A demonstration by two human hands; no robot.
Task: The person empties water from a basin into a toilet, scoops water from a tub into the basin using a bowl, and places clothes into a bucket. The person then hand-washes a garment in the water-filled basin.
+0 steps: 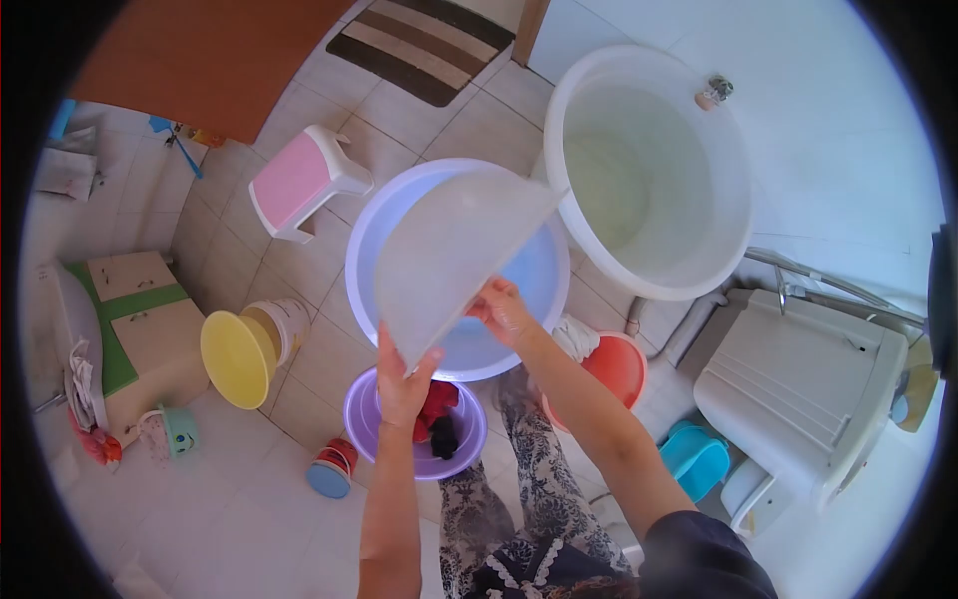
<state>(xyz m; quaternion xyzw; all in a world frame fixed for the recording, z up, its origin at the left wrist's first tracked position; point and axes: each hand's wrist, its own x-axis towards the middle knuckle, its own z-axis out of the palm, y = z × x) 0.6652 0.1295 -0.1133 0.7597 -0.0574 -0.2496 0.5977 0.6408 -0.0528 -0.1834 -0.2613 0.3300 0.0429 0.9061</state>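
Observation:
A large, pale, translucent half-round piece (454, 255), perhaps a lid or cover, is tilted over a wide light-blue basin (361, 250). My left hand (401, 387) grips its lower corner, with the thumb on the near side and the fingers partly hidden behind it. Bent fingers of my right hand (499, 311) are at its straight edge, above the basin; their exact contact is partly hidden. Below my left hand stands a purple basin (361, 424) with red cloth (435, 401) and black cloth (444, 439) in it.
A big white tub (654, 170) holding water stands at the right. Nearby are a red basin (621, 369), a washing machine (798, 369) and a turquoise basin (696, 461). On the left are a pink-topped stool (294, 185), a yellow basin (238, 359) and a small bucket (331, 469).

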